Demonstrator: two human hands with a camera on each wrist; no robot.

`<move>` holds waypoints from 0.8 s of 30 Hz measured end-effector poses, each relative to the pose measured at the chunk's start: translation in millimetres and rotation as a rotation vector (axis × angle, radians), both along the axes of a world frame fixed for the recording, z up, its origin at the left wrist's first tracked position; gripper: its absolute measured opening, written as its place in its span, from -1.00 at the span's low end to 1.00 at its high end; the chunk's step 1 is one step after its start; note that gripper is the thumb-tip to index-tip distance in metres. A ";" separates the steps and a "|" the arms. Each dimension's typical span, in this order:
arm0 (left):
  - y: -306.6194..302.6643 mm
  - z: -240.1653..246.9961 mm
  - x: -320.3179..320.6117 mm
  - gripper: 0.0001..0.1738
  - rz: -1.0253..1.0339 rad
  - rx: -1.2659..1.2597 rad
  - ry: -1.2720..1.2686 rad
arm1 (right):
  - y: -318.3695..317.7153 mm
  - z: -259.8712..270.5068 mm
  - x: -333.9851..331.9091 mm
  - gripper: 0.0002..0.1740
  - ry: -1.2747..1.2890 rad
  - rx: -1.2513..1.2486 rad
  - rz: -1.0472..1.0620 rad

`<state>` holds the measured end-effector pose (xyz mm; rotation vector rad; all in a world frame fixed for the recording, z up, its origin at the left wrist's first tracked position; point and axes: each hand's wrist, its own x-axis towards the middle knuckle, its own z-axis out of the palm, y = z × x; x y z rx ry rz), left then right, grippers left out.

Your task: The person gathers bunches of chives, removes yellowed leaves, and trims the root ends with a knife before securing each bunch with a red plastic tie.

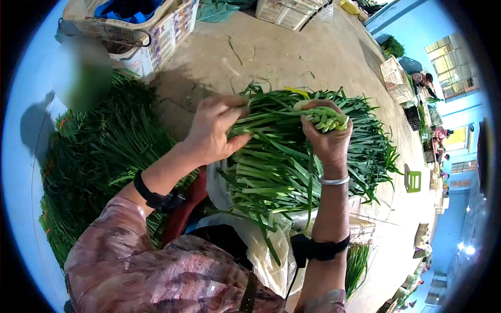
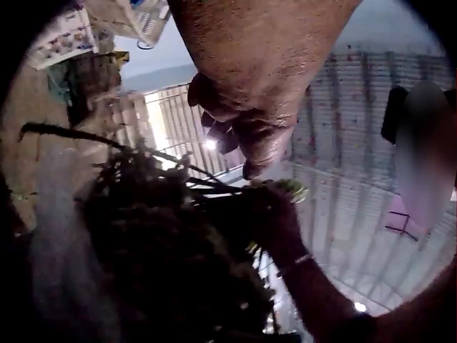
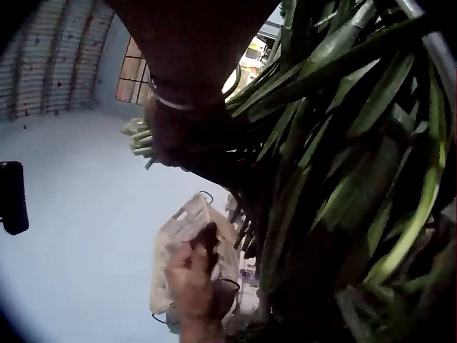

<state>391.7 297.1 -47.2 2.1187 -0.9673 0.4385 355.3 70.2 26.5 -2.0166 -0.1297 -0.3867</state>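
A thick heap of long, flat green stalks (image 1: 266, 177), like garlic chives, lies in front of the person. My right hand (image 1: 334, 143) grips a bunch of these stalks (image 1: 327, 121) near their pale ends, which point up out of the fist. In the right wrist view the same pale ends (image 3: 141, 139) stick out beside the dark hand. At the left side of the heap is my left hand (image 1: 214, 128), slightly blurred, with thumb and fingers spread apart at the leaf tips. The left wrist view shows it from behind, above the dark heap.
Bundles of greens (image 1: 104, 151) with orange bands are piled at the left. A plastic crate (image 1: 175, 36) with a blue lining stands at the upper left, another crate (image 1: 282, 14) farther off. Clear plastic sheeting (image 1: 271, 240) lies by the lap. A green stool (image 1: 413, 181) stands at the right.
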 end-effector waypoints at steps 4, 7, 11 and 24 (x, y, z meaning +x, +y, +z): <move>-31.6 50.0 17.6 -0.04 0.109 0.138 -0.242 | 8.5 -2.9 0.4 -0.77 -0.031 0.029 0.091; -70.5 5.6 53.9 0.25 -0.114 0.334 0.025 | 3.6 -7.8 2.0 -0.78 -0.032 -0.121 0.074; -73.4 -22.6 51.1 0.42 -0.298 0.195 0.303 | 1.1 1.2 -3.4 -0.84 -0.040 -0.028 0.045; -72.7 19.9 23.3 0.35 -0.356 0.241 0.255 | -17.8 73.0 -81.6 -0.76 -0.199 0.027 -0.142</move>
